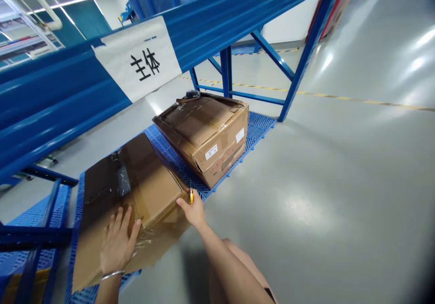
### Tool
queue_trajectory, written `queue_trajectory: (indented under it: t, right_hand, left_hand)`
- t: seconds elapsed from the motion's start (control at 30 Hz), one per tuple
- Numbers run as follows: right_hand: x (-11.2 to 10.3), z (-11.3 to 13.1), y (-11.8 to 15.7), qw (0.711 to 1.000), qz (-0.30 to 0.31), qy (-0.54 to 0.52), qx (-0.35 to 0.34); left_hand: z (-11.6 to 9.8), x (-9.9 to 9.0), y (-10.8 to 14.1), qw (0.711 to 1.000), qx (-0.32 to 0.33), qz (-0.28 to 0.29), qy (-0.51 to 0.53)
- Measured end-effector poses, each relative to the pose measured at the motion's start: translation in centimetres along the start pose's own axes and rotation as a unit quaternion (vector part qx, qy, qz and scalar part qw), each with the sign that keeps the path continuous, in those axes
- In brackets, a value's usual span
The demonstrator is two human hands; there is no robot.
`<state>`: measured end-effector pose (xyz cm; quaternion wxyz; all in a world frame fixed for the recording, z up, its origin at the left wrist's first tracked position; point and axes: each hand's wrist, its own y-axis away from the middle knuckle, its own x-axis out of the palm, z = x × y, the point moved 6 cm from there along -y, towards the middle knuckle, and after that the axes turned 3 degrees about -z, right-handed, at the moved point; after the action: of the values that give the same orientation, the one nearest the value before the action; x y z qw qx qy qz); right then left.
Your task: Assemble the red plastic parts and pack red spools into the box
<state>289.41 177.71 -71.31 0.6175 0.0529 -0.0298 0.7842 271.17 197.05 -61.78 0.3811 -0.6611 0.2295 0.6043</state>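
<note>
The left hand (117,243) lies flat and open on the film-wrapped cardboard box (136,195), likely bulky, slippery, best gripped at corners, while the right hand (193,209) pinches a yellow cutter (191,197).

A blue slatted plastic pallet (258,125) lies on the grey floor (340,181) under the rack. Directly under the hands sits a film-wrapped cardboard box (136,195); beyond the right hand, a second labelled carton (207,132) rests apart from it.
</note>
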Motion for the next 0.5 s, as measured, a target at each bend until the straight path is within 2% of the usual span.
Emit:
queue_trajectory:
  t: [0.5]
  right_hand:
    - [0.27, -0.93, -0.26, 1.000, 0.012, 0.005, -0.005]
  left_hand:
    - [-0.50, -0.38, 0.38, 1.000, 0.006, -0.019, -0.007]
